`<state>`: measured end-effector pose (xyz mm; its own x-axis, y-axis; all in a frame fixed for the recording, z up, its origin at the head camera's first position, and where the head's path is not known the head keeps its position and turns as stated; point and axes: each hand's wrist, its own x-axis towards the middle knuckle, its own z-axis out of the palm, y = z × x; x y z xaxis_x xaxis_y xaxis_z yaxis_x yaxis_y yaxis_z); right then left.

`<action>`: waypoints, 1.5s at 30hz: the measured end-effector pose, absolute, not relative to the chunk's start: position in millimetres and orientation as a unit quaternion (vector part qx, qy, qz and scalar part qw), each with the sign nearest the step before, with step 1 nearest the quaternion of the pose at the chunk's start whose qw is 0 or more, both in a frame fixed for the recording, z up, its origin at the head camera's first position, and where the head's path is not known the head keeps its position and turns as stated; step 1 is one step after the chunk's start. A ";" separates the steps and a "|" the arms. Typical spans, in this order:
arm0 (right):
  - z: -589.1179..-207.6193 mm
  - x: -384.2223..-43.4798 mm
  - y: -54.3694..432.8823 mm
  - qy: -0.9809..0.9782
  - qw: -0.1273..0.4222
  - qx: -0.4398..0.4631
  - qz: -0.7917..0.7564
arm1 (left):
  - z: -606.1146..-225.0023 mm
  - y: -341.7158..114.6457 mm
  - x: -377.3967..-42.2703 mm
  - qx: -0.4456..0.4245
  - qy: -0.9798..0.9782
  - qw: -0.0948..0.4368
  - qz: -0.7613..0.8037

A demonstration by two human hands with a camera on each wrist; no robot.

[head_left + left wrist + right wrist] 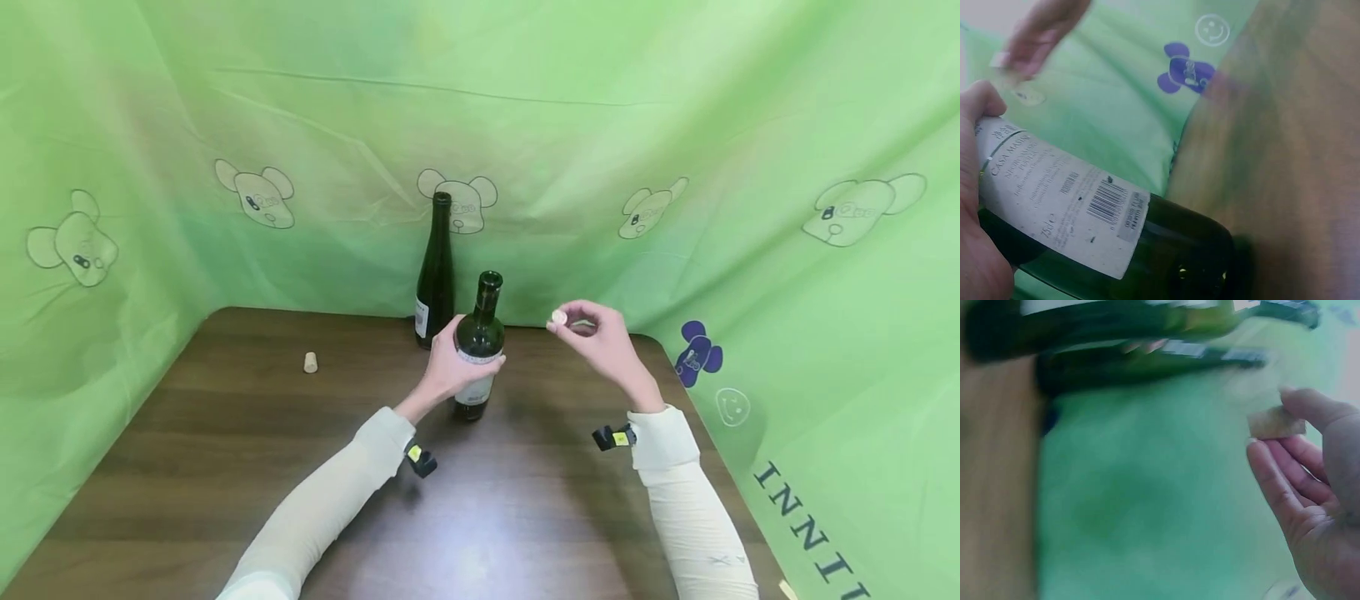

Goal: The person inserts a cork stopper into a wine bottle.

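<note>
I'm seeing green cloth (480, 125) hanging behind the brown table (225, 450), where a dark-green bottle (480, 336) is pointing mouth-up, its long axis near vertical, gripped by the left hand (448, 360), and the right hand (606, 333), apart from it, is pinching a small cork (559, 317).

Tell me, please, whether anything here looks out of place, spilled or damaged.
Only small things: in the left wrist view, the label on the bottle gripped by the left hand has small dark marks, perhaps scuffs. A loose cork also sits off to the left on the table, by itself. No spill shows.
</note>
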<state>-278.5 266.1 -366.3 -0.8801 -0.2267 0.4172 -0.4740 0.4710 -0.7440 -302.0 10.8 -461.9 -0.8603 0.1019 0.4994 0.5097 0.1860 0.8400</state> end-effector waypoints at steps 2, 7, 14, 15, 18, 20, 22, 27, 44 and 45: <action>-349.2 -272.9 254.1 -0.828 0.154 0.230 0.487 | -463.5 8.2 -292.5 -0.217 -0.749 0.160 -0.606; -314.8 -259.1 223.3 -0.786 0.180 0.301 0.508 | -469.3 4.7 -275.6 -0.233 -0.744 0.154 -0.607; -292.0 -251.0 194.8 -0.767 0.170 0.358 0.504 | -472.4 2.0 -263.3 -0.241 -0.738 0.130 -0.616; -291.0 -250.9 192.6 -0.769 0.167 0.363 0.499 | -472.6 1.8 -262.7 -0.244 -0.736 0.125 -0.618; -289.1 -251.1 187.8 -0.778 0.162 0.378 0.475 | -472.9 1.5 -261.7 -0.254 -0.731 0.115 -0.622; -288.8 -251.8 185.9 -0.781 0.163 0.389 0.460 | -473.3 1.2 -261.0 -0.258 -0.730 0.109 -0.623; -289.2 -252.7 184.9 -0.783 0.165 0.399 0.448 | -474.2 0.6 -260.4 -0.258 -0.733 0.104 -0.621; -290.8 -254.3 184.0 -0.780 0.168 0.419 0.433 | -476.1 -1.3 -258.7 -0.265 -0.732 0.097 -0.620; -267.5 -251.7 184.5 -0.835 0.124 0.415 0.339 | -478.4 -2.6 -260.1 -0.265 -0.732 0.105 -0.618; -263.0 -250.9 184.5 -0.844 0.117 0.411 0.324 | -478.1 -2.8 -260.1 -0.266 -0.732 0.104 -0.619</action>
